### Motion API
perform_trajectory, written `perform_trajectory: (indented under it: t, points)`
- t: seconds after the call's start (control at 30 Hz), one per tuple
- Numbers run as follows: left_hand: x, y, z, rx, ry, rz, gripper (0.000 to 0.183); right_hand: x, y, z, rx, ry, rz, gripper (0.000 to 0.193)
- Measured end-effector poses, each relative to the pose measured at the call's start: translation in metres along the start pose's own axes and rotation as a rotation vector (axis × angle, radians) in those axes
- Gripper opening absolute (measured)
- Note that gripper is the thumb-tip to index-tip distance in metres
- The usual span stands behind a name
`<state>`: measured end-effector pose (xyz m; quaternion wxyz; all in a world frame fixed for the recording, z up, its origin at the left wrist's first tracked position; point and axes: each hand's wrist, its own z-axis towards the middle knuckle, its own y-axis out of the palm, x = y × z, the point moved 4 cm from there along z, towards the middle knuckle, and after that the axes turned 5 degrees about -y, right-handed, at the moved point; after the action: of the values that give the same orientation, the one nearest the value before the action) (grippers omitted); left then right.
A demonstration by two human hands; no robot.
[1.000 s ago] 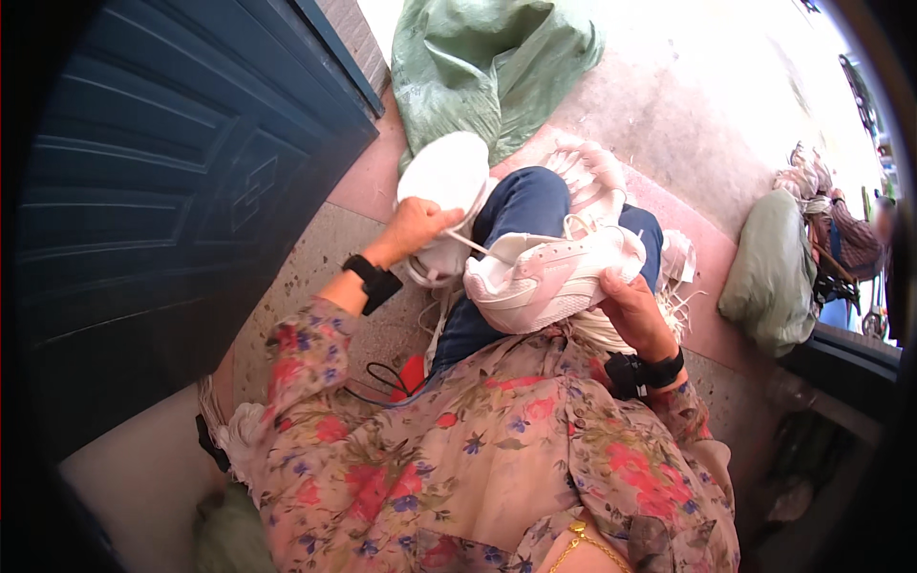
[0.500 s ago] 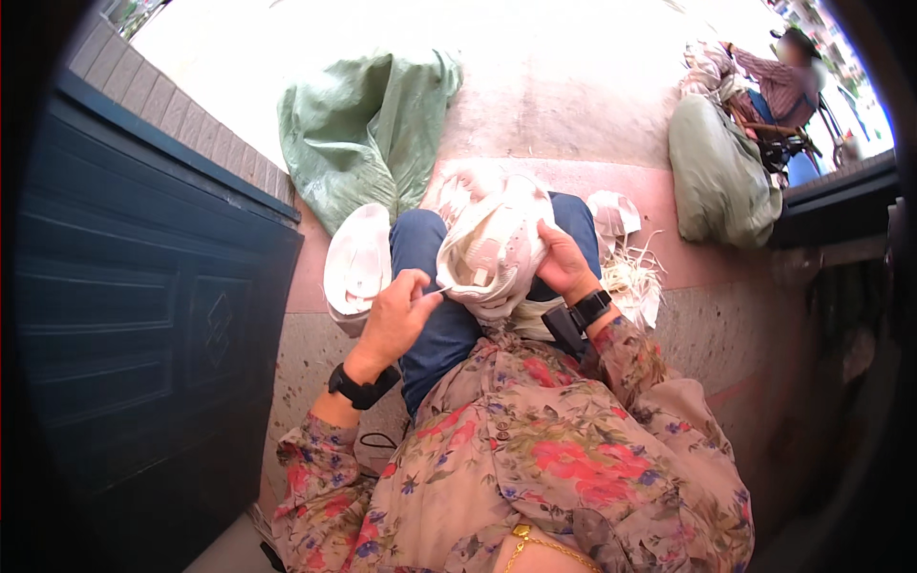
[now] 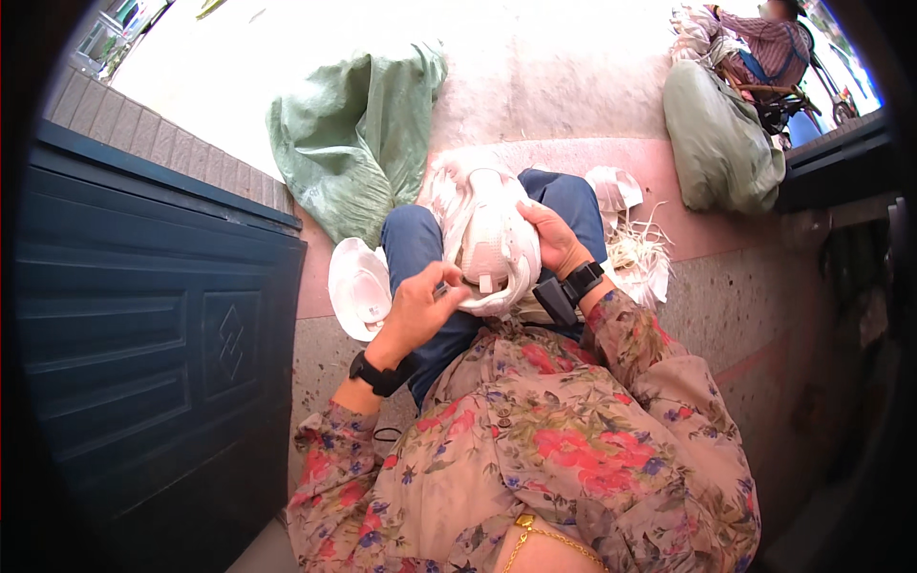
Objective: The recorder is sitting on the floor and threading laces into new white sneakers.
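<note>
On my lap lies a soft white piece (image 3: 487,246) that looks like a shoe upper, rounded, with layered edges and a small white tab. My right hand (image 3: 556,235) grips its right side, thumb on top and the other fingers partly hidden. At its lower left edge my left hand (image 3: 422,304) is closed, thumb and forefinger brought close together; what sits between them is too small to make out. Just left of my knee stands another white piece (image 3: 355,286) of the same sort, hollow side up.
Right of my knees are a bundle of pale strands (image 3: 638,250) and a white piece (image 3: 611,188). A green sack (image 3: 353,143) slumps ahead on the left; a fuller sack (image 3: 718,143) stands far right near a seated person (image 3: 772,48). A dark blue panelled door (image 3: 143,334) flanks my left.
The white piece on my lap has been turned and tipped more upright. My left hand has moved right, up to its edge; the thin strand seen at its fingertips no longer shows.
</note>
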<state>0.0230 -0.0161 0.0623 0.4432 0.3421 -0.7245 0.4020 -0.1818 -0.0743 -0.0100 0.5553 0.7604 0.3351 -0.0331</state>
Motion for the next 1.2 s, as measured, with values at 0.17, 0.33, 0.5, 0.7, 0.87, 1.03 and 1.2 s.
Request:
perform_trajectory:
  t: [0.17,0.33,0.5,0.7,0.87,1.03,1.2]
  points:
    - [0.007,0.031,-0.016,0.002,0.288,0.439,0.037,0.004,-0.003,0.004,-0.002,-0.02,0.074,0.031]
    - [0.009,0.016,0.0,0.173,0.273,0.33,0.017,-0.021,-0.025,-0.001,0.233,-0.024,-0.029,0.026]
    - [-0.006,0.0,-0.001,0.269,0.072,-0.026,0.016,0.016,-0.042,-0.047,0.596,0.226,-0.26,0.049]
    - [0.025,0.007,-0.016,-0.049,0.199,0.258,0.015,0.068,-0.031,-0.044,0.322,0.394,-0.029,0.066]
    - [0.019,0.001,-0.021,0.01,0.205,0.536,0.03,0.063,-0.021,-0.029,0.269,0.299,0.038,0.057]
    - [0.012,-0.014,0.017,0.356,0.184,0.452,0.047,0.039,-0.008,0.0,0.167,0.237,0.053,0.03]
    - [-0.002,-0.034,0.032,0.277,0.169,0.349,0.053,0.04,-0.062,0.017,0.666,0.138,-0.23,0.019]
